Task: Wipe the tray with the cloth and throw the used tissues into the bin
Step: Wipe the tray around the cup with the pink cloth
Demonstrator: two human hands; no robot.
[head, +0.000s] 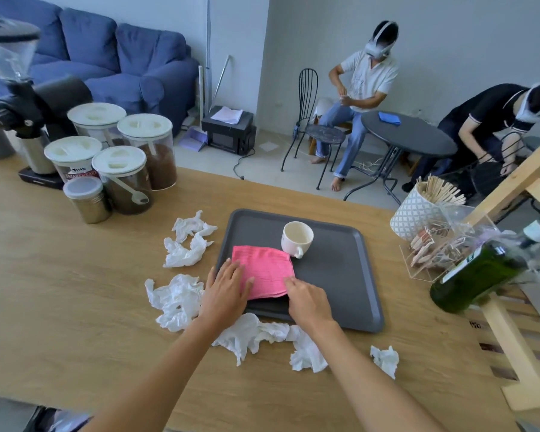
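A dark grey tray lies on the wooden table. A folded pink cloth rests on its left half. My left hand lies flat on the cloth's left edge, fingers spread. My right hand pinches the cloth's near right corner. A white cup stands on the tray just behind the cloth. Crumpled white tissues lie on the table around the tray: one pile at the far left, one at the near left, one along the front edge, and a small wad to the right. No bin is in view.
Several lidded jars and a coffee grinder stand at the back left. A green bottle, a clear box and a cup of wooden sticks crowd the right, beside a wooden rack. Two people sit at a round table beyond.
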